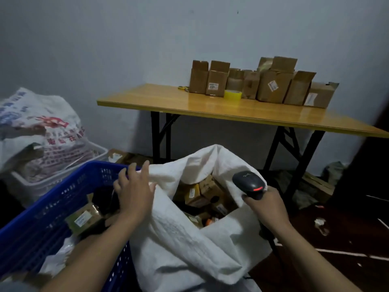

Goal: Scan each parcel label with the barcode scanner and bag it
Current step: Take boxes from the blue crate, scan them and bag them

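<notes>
The left hand point(134, 191), fingers straight and spread, holds nothing over the rim of the blue plastic crate point(42, 224), beside the white woven sack point(179, 239). The right hand point(266, 207) grips the black handheld barcode scanner point(249, 184) above small cardboard parcels point(200, 192) lying inside the sack.

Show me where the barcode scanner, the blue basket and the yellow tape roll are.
barcode scanner point(249, 184), head view, on the top of its dark head.
blue basket point(48, 209), head view, on its perforated side wall.
yellow tape roll point(232, 95), head view, on its outer curved face.
</notes>
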